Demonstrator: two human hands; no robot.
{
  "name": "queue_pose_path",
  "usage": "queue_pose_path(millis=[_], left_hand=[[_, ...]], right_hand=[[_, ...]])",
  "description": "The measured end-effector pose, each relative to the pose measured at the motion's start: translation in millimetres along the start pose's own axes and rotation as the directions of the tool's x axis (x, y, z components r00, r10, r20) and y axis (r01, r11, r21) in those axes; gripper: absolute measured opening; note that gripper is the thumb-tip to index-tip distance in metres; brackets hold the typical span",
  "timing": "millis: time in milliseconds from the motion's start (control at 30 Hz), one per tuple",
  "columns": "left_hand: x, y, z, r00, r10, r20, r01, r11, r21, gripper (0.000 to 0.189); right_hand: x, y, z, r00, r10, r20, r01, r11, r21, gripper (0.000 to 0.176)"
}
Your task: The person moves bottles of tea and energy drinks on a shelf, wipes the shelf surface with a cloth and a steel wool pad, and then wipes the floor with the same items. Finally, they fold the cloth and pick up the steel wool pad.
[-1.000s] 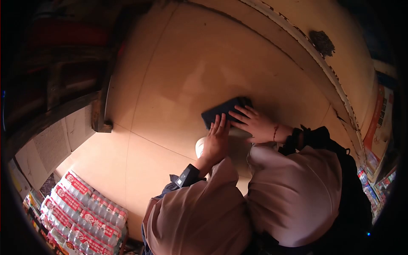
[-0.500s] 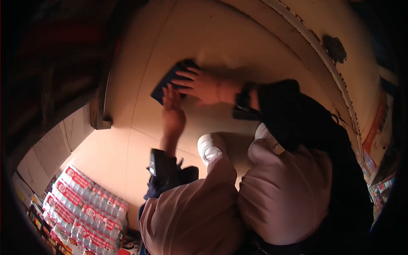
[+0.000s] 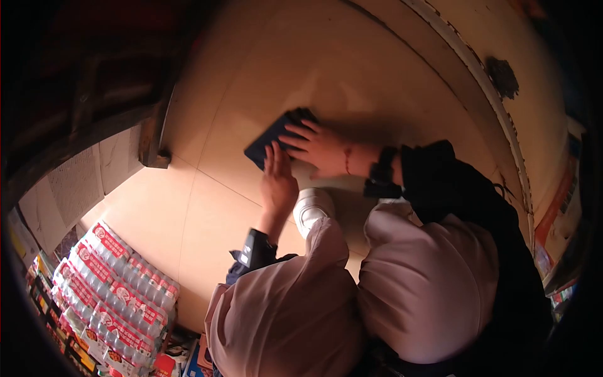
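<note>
A dark navy folded cloth (image 3: 271,146) lies flat on the tiled floor (image 3: 207,220), its far corner bunched up. My right hand (image 3: 323,151) rests on its right side with the fingers stretched out and spread, pressing from above. Against the near edge of the cloth, my left hand (image 3: 278,185) lays its extended fingers on top. Both palms are partly off the cloth. Pale streaks (image 3: 323,88) show on the tiles just beyond it.
Close in front of me stands a white shoe (image 3: 311,210) on my foot. Shrink-wrapped packs of bottles (image 3: 116,295) are stacked at the lower left. Dark furniture with a leg (image 3: 154,144) stands at the left. A curved raised edge (image 3: 483,81) runs along the right.
Both hands and the cloth have slid across the floor toward my feet and a little to the right. The view has also shifted slightly.
</note>
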State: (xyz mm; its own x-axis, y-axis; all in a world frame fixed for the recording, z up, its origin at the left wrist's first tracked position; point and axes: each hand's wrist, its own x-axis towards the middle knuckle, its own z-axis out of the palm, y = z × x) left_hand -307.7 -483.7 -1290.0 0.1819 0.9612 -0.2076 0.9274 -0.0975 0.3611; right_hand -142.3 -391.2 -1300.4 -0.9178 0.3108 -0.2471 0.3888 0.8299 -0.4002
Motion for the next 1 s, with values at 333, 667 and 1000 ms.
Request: queue_pose_path(millis=[333, 667, 1000], left_hand=[[-27, 27, 9, 0.990, -0.024, 0.142, 0.039, 0.994, -0.102, 0.053], [42, -98, -38, 0.997, -0.083, -0.009, 0.083, 0.995, 0.058, 0.060], [84, -147, -51, 0.980, -0.193, -0.040, 0.188, 0.977, -0.096, 0.060]], right_hand=[[-11, -20, 44, 0.997, 0.001, -0.078, -0.004, 1.000, -0.028, 0.068], [163, 35, -8, 0.989, -0.148, 0.025, 0.150, 0.983, -0.107, 0.073], [183, 48, -57, 1.000, -0.013, 0.017, 0.015, 0.989, -0.146, 0.063]])
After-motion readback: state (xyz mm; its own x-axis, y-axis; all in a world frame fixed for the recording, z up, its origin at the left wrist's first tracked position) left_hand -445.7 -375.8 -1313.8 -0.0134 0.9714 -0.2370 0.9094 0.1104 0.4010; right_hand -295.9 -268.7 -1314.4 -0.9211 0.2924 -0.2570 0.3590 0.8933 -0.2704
